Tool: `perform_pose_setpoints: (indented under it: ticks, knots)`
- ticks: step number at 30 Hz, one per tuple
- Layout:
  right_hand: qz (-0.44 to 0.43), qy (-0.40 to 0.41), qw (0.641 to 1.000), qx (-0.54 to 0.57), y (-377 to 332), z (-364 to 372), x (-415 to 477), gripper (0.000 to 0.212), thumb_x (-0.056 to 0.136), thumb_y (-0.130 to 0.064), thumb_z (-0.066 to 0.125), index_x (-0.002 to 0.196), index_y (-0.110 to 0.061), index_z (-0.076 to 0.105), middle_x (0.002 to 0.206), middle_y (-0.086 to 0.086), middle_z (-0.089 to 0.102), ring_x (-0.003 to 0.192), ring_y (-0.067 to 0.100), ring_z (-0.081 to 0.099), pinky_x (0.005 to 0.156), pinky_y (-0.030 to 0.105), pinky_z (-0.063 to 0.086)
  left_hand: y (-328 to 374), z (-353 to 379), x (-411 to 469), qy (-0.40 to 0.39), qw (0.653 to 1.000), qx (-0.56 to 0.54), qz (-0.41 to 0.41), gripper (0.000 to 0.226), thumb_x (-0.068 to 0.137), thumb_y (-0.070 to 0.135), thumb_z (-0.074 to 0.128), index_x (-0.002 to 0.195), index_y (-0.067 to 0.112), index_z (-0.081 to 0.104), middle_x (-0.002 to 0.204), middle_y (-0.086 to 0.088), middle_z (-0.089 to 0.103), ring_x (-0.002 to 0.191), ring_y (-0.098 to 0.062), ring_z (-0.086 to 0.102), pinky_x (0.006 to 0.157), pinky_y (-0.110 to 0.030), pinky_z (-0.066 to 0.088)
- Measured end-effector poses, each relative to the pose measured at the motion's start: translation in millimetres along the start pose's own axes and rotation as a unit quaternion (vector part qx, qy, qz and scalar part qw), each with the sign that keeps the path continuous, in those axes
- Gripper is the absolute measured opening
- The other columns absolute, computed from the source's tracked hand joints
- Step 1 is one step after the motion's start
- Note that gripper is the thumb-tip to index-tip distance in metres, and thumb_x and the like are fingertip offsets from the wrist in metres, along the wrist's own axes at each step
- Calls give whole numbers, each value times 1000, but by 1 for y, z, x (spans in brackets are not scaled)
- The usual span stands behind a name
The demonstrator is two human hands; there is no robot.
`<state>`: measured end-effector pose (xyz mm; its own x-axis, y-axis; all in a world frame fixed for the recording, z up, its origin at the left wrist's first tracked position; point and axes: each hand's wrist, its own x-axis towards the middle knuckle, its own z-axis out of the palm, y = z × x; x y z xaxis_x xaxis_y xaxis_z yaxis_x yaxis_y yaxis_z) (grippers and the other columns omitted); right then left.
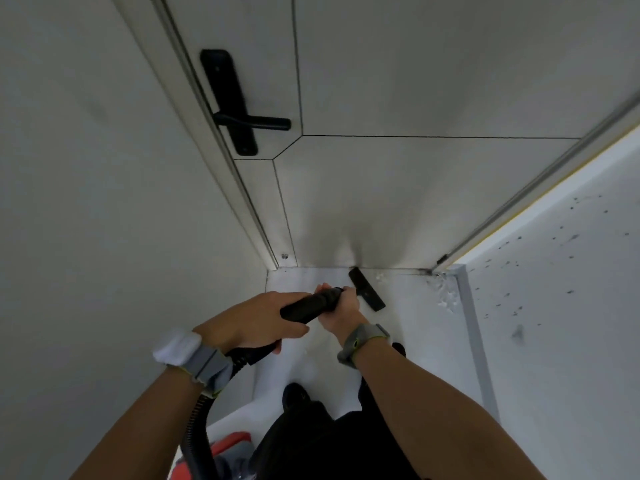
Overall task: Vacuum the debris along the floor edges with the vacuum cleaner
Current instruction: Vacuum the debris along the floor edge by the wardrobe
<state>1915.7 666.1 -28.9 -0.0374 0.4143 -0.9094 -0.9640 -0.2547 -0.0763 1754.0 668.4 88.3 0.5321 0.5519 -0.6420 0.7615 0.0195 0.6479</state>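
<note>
Work at the foot of the door (381, 202) is the step now. The left hand (249, 323) curls round the black wand (304, 308) up by the hose (195, 427); the right hand (341, 306) grips it lower. The nozzle (367, 289) rests on the floor (415, 341) just past them. White bits (445, 289) lie right, so it should slide there.

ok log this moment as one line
step: edge vacuuming | left hand: grips wand | right hand: grips wand | nozzle: on floor by door | debris: right corner
</note>
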Motion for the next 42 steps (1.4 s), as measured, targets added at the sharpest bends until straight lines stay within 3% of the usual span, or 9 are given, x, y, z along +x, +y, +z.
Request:
perform_pose_setpoints:
  ticks: [4, 6, 11, 16, 22, 30, 34, 39, 42]
  knots:
    - [-21, 14, 999, 24, -38, -12, -3, 43, 102, -37, 35, 89, 0, 52, 80, 13, 56, 71, 24, 56, 63, 36, 49, 29, 5, 28, -39, 999, 20, 13, 52, 96, 32, 67, 144, 45, 52, 101, 0, 72, 64, -14, 71, 62, -24, 59]
    - [-44, 33, 998, 36, -63, -28, 0, 39, 102, -35, 36, 96, 0, 51, 80, 13, 56, 70, 25, 56, 60, 36, 49, 40, 19, 50, -55, 998, 20, 25, 54, 97, 31, 67, 147, 45, 50, 103, 1, 72, 64, -12, 71, 62, -22, 57]
    - [-104, 102, 987, 68, -125, -78, 6, 33, 100, -34, 39, 111, -4, 44, 74, 11, 53, 67, 24, 54, 58, 36, 49, 68, 70, 107, -99, 994, 11, 54, 58, 96, 32, 66, 150, 44, 47, 111, 2, 69, 67, -13, 72, 76, -30, 61]
    - [-122, 126, 978, 114, -170, -125, -3, 33, 100, -32, 37, 92, -2, 49, 71, 11, 52, 66, 24, 52, 61, 37, 47, 112, 103, 137, -147, 985, 41, 84, 55, 97, 31, 64, 148, 43, 47, 106, 7, 67, 65, -8, 70, 65, -18, 53]
    - [-126, 112, 980, 106, -166, -118, -10, 38, 102, -31, 34, 87, 0, 50, 75, 14, 53, 70, 26, 53, 65, 38, 46, 116, 91, 130, -150, 984, 51, 80, 54, 97, 32, 65, 148, 42, 48, 101, 5, 68, 66, -10, 72, 64, -18, 53]
    - [-81, 55, 994, 37, -128, -68, 1, 38, 102, -35, 37, 113, 1, 46, 79, 13, 54, 69, 25, 56, 64, 39, 50, 80, 54, 94, -83, 995, 12, 50, 53, 98, 34, 68, 146, 46, 49, 88, 3, 70, 65, -11, 72, 58, -20, 53]
    - [-59, 32, 998, 9, -140, -66, 1, 40, 103, -36, 36, 116, 0, 47, 82, 14, 56, 74, 27, 57, 67, 42, 50, 84, 54, 100, -81, 996, 12, 46, 57, 98, 35, 69, 150, 45, 47, 96, 1, 71, 66, -12, 73, 59, -23, 56]
    - [-40, 33, 999, -2, -178, -92, -9, 35, 103, -28, 35, 105, 3, 52, 85, 17, 59, 79, 29, 57, 70, 43, 48, 108, 75, 121, -114, 991, 25, 59, 59, 98, 33, 68, 152, 42, 44, 98, 5, 69, 66, -11, 72, 58, -16, 51]
    - [-54, 52, 997, 11, -190, -110, -14, 38, 103, -29, 34, 96, 3, 53, 83, 17, 59, 79, 30, 57, 82, 42, 47, 116, 88, 131, -137, 988, 29, 68, 59, 98, 32, 67, 152, 42, 44, 97, 5, 69, 66, -11, 72, 59, -17, 52]
